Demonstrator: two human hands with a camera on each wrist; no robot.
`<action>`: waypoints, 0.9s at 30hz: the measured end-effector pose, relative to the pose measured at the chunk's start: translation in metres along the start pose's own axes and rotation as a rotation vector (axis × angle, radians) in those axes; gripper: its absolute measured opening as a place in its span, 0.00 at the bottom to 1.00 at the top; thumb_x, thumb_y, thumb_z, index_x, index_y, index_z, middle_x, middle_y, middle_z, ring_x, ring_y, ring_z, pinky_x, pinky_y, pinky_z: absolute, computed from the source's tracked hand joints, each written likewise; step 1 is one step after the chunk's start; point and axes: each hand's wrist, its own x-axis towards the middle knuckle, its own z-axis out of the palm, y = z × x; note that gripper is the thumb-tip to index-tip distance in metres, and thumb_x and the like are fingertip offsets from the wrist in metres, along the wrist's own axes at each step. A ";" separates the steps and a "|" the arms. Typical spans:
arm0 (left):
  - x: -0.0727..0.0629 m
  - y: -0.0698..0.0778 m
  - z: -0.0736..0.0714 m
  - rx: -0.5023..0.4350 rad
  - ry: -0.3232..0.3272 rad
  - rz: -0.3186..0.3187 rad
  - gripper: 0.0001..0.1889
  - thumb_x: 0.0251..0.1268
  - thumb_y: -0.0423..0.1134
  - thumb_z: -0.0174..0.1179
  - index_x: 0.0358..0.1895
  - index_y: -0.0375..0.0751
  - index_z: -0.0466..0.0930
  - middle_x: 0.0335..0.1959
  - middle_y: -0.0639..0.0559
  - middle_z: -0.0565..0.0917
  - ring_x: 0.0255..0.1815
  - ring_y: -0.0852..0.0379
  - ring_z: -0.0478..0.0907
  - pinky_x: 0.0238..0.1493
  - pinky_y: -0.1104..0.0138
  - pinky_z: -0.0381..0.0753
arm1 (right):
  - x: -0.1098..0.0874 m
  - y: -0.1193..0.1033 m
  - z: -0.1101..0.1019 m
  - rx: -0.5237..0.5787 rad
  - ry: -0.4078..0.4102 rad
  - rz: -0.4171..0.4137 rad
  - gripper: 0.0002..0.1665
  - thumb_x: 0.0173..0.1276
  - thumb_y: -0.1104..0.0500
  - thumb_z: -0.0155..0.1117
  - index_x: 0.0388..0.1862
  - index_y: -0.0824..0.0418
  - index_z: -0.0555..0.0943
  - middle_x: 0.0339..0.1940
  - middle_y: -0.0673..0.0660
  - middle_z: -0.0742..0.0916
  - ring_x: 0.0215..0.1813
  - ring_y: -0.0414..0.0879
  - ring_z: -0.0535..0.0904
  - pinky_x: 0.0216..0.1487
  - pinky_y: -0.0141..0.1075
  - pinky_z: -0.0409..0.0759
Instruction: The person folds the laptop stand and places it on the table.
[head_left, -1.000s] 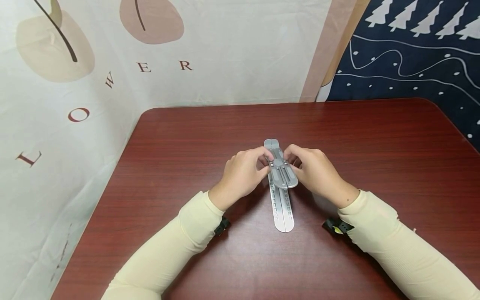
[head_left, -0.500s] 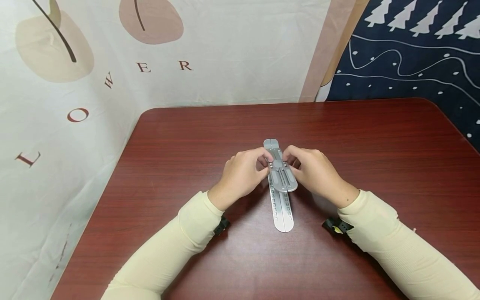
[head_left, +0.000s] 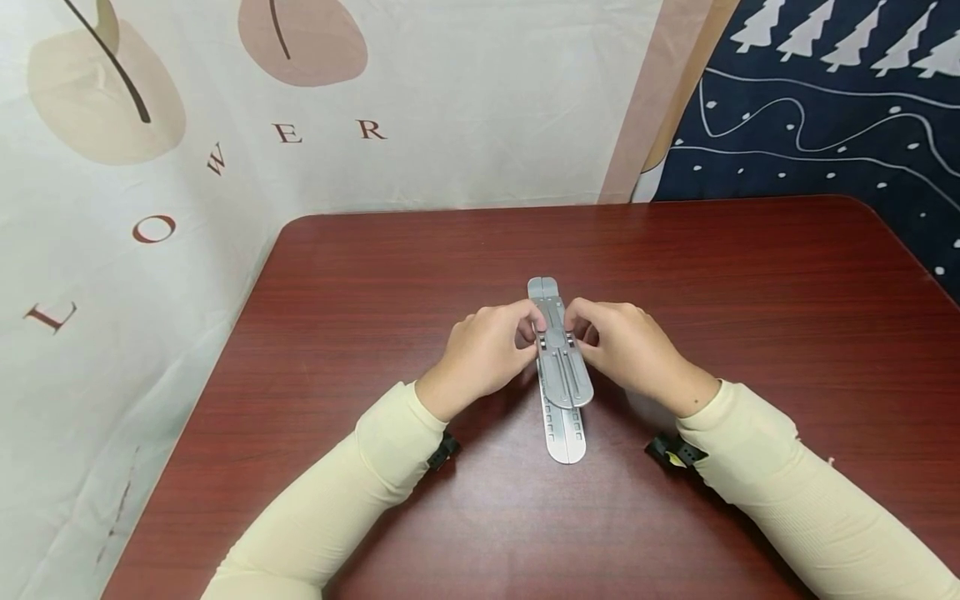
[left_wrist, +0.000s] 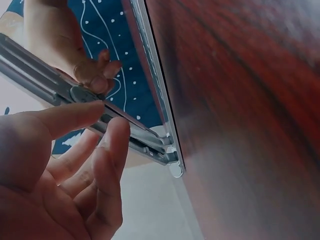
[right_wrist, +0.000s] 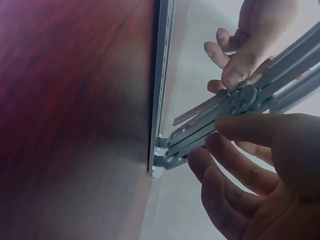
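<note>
A grey metal folding laptop stand (head_left: 566, 379) lies lengthwise on the table, its slotted base (head_left: 566, 446) flat and its upper arms raised at a slant above it. At the stand's far end the arms join the base, as both wrist views show. My left hand (head_left: 483, 354) pinches the left edge of the upper arms near the round pivot (right_wrist: 245, 97), thumb and fingertips on the metal. From the other side my right hand (head_left: 633, 342) pinches the right edge at the same height. Fingertips partly cover the edges in the head view.
The dark red wooden table (head_left: 375, 275) extends on all sides of the stand. Behind it hang a pale printed cloth (head_left: 480, 100) and a navy cloth with white trees (head_left: 810, 125). A black strap device (head_left: 675, 452) sits below each wrist.
The upper arms' near end has swung toward me and down, covering more of the slotted base. Both hands have followed slightly, keeping their grip on the edges.
</note>
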 end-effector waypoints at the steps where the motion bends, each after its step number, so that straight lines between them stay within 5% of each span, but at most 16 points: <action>1: 0.000 0.000 0.000 0.006 -0.008 -0.001 0.10 0.59 0.40 0.66 0.43 0.59 0.81 0.34 0.67 0.86 0.33 0.59 0.83 0.31 0.60 0.77 | 0.000 0.000 0.000 -0.002 -0.010 0.002 0.11 0.57 0.68 0.68 0.35 0.54 0.78 0.26 0.49 0.88 0.30 0.41 0.84 0.33 0.40 0.81; 27: -0.006 0.000 0.004 0.148 -0.184 0.077 0.14 0.57 0.44 0.71 0.45 0.56 0.79 0.32 0.62 0.84 0.32 0.58 0.80 0.30 0.60 0.76 | -0.005 0.000 0.005 -0.062 -0.222 -0.020 0.19 0.53 0.59 0.78 0.36 0.52 0.75 0.23 0.47 0.81 0.25 0.41 0.72 0.25 0.36 0.70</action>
